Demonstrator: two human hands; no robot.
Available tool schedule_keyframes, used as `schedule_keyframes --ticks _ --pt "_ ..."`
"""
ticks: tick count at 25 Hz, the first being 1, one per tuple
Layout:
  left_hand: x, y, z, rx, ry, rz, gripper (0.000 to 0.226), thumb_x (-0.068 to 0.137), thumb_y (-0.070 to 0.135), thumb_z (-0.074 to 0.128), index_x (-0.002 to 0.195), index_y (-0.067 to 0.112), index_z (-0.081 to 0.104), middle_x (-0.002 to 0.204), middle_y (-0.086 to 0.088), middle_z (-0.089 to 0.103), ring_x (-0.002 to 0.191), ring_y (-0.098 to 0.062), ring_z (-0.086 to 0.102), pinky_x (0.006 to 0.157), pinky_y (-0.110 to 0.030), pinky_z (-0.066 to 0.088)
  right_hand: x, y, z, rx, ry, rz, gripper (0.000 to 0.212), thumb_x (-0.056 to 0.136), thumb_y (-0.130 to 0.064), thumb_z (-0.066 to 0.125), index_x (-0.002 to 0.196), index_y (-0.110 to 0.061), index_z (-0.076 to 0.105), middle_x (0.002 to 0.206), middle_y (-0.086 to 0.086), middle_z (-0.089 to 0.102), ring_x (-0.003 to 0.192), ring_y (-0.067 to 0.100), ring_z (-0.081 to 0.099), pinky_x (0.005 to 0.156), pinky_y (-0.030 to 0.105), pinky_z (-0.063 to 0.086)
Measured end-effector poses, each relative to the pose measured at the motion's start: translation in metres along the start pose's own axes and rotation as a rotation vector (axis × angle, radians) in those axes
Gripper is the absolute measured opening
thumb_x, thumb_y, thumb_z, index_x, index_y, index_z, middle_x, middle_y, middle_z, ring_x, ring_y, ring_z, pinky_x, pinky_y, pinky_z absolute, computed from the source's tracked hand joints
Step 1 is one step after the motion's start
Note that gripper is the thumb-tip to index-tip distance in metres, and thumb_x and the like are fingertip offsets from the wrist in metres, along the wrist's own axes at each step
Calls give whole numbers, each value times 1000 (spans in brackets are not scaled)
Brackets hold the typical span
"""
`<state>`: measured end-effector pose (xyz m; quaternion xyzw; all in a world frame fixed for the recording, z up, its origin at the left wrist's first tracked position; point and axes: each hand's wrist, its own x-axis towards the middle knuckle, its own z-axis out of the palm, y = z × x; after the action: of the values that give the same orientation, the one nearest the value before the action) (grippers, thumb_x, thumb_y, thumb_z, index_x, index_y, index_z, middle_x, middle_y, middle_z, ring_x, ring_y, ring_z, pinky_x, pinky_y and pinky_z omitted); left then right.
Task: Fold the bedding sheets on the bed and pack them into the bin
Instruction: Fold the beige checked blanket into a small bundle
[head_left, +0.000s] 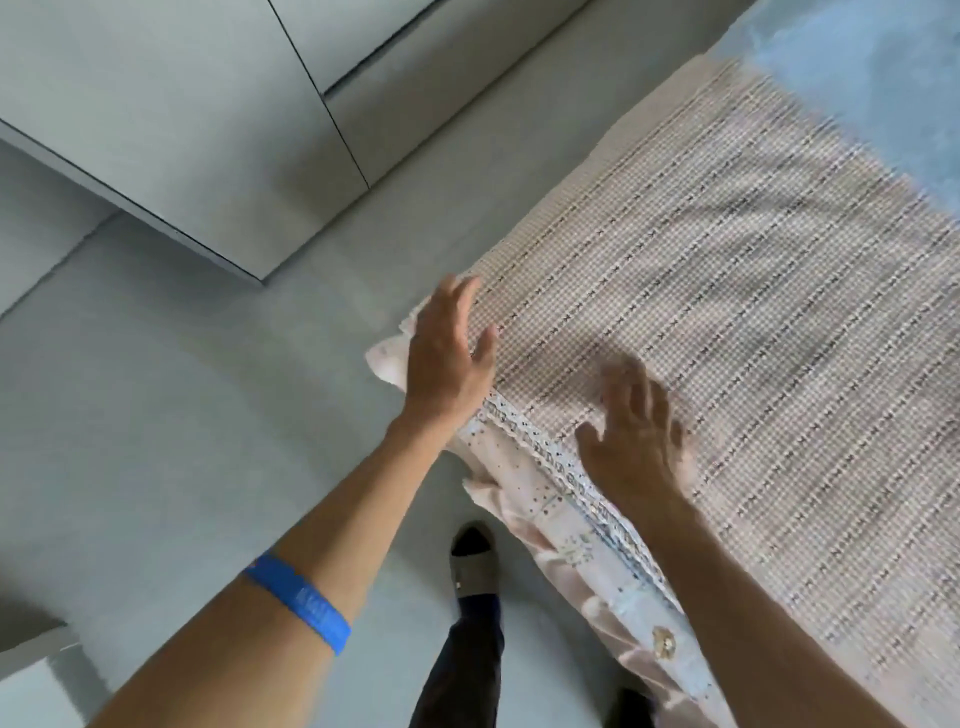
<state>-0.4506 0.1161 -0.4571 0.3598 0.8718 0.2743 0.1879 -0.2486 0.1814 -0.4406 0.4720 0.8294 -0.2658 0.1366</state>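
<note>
Left hand (449, 358), right hand (636, 436): grip apart, flat on woven checked sheet (727, 312).

Bedroom, bed (878, 67), patterned sheet (753, 312), cupboards (208, 130)

Soft even daylight, motion blur, wide-angle tilt

The sheet (727, 332) was pale pink, woven with a fine check and dark dashed stripes, and its hanging edge (582, 545) was plain pink scattered with small dots. A light blue cover (872, 78) lay beyond it. The wristband (301, 603) was bright blue, the floor (182, 389) grey.
</note>
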Motion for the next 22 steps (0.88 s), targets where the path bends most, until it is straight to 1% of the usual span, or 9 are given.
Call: schedule_keyframes --ticks 1,2,4,5,7,9,14,18,22 --pt "0 -1 6 169 -255 81 60 100 31 46 155 24 21 163 -4 13 148 -24 17 117 -42 19 -14 -13 19 -98 -122 -122 87 90 -33 53 157 -28 -4 162 -1 -25 150 31 -14 121 55 -1" --pt "5 -9 5 322 -494 24 62 103 35 37 156 32 4 164 2 -6 151 -24 3 119 -50 12 -31 -28 35 -142 -259 -236 88 88 -37 52 156 -31 -3 158 -3 -33 148 28 -25 120 55 -8" --pt "17 -26 -20 469 -696 -311 67 103 33 31 154 32 -11 163 4 -14 150 -28 0 117 -57 12 -54 -40 43 -39 -463 -257 72 87 -43 48 153 -38 20 163 -10 -16 151 19 -15 122 48 -3" --pt "16 -27 -36 523 -700 -373 69 102 31 33 155 28 -11 164 2 -9 150 -29 5 117 -56 15 -62 -41 34 54 -458 -232 65 87 -46 43 150 -39 31 165 -13 1 152 14 -1 123 45 6" --pt "6 -8 -68 584 -635 -215 68 101 28 36 156 23 -5 164 -1 1 148 -27 12 116 -53 20 -74 -43 1 211 -293 -186 66 81 -54 30 143 -38 47 157 -16 31 145 7 26 119 39 26" --pt "-6 30 -90 508 -639 -89 65 103 29 34 156 23 -2 164 -3 2 149 -25 12 118 -48 21 -80 -48 -36 281 -125 -136 73 77 -57 25 140 -33 53 153 -15 38 140 7 36 115 35 34" --pt "-9 143 -130 509 -680 117 69 102 39 36 156 27 -6 164 -4 -5 151 -28 3 120 -51 15 -107 -60 -135 143 -37 -73 65 95 -46 41 155 -31 23 165 -7 1 152 17 6 122 38 15" --pt "10 207 -160 441 -652 342 69 101 42 37 155 32 -5 165 0 -5 151 -23 3 121 -47 10 -122 -72 -171 192 45 118 65 96 -45 48 154 -32 22 166 -8 0 152 17 7 120 42 21" --pt "63 195 -199 348 -691 381 68 101 45 36 156 34 -2 165 3 -1 151 -20 7 121 -44 13 -88 -115 -181 196 78 277 70 95 -47 50 156 -32 17 165 -6 -6 152 19 5 118 44 23"
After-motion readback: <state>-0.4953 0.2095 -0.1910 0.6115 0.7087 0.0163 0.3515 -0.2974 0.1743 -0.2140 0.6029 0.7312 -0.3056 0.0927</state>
